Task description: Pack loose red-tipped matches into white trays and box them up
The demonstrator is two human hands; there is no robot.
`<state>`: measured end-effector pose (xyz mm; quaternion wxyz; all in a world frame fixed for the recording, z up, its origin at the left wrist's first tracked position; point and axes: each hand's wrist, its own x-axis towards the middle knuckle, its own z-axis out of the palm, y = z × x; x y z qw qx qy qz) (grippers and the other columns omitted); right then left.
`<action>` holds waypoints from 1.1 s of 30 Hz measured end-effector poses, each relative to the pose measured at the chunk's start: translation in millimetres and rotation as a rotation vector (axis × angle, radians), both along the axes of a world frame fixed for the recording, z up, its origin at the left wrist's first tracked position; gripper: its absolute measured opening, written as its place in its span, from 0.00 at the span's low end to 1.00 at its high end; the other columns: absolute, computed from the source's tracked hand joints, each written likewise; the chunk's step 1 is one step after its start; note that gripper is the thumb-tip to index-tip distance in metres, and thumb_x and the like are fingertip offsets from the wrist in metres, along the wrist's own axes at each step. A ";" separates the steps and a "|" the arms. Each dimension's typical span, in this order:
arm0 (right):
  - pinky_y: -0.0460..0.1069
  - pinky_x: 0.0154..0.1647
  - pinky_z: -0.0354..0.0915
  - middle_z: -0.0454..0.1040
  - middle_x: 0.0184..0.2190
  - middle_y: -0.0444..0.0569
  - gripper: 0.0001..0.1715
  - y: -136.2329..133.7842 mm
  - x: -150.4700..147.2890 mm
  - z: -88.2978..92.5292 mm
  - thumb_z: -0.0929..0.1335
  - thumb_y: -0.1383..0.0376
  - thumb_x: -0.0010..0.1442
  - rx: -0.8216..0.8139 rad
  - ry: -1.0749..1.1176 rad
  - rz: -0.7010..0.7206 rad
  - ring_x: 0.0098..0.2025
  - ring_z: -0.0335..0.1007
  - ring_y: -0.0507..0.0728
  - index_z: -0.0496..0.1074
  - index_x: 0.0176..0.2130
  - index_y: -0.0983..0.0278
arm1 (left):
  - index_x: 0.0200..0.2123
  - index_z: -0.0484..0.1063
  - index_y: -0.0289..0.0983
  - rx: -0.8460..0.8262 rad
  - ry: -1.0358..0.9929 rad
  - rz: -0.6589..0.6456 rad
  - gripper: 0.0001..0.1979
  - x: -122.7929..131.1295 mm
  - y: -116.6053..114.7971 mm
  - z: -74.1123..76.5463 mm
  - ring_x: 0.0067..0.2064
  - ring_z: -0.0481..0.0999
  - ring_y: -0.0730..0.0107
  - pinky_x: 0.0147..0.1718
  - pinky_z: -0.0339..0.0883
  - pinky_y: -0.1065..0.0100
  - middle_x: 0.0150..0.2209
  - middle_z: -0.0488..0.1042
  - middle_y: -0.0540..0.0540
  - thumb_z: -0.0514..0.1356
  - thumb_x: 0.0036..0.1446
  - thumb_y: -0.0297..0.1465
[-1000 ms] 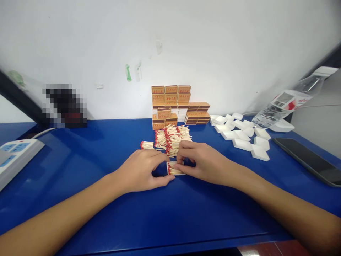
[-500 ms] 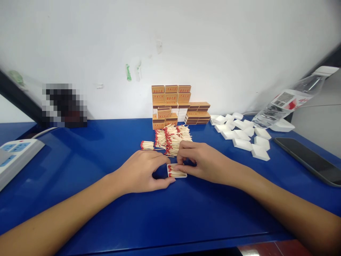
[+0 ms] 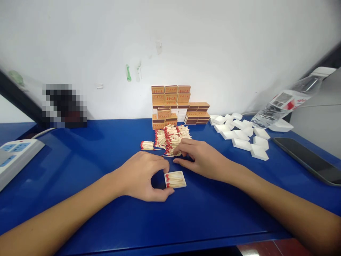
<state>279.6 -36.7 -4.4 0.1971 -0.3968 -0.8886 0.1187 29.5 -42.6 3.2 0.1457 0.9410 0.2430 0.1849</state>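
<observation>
Left hand (image 3: 145,176) gripping match-filled tray (image 3: 184,179) by left end, lower centre. Right hand (image 3: 204,158) loosely open, hiding part of match pile (image 3: 170,137), centre. Stacked matchboxes (image 3: 171,97) behind pile; white trays (image 3: 241,144), bottle (image 3: 289,99), phone (image 3: 306,161) at right.

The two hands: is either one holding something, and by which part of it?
The left hand holds the white tray by its left end. The right hand is at the match pile; whether it grips any match cannot be told.
</observation>
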 end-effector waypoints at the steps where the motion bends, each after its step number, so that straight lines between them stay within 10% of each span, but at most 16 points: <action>1: 0.49 0.38 0.62 0.75 0.39 0.48 0.06 -0.5 -0.9 -1.4 0.71 0.63 0.70 -0.004 0.001 0.009 0.38 0.70 0.55 0.76 0.45 0.63 | 0.31 0.74 0.38 -0.004 0.001 -0.005 0.12 0.2 -1.1 0.4 0.23 0.64 0.74 0.24 0.55 0.67 0.23 0.69 0.55 0.69 0.50 0.40; 33: 0.50 0.34 0.58 0.76 0.39 0.50 0.06 -5.9 -29.3 -1.3 0.69 0.65 0.72 -0.059 -0.148 -0.145 0.38 0.72 0.56 0.72 0.40 0.64 | 0.33 0.73 0.38 0.278 0.070 -0.085 0.10 2.5 -8.1 1.8 0.27 0.74 0.67 0.24 0.60 0.64 0.27 0.75 0.49 0.62 0.58 0.39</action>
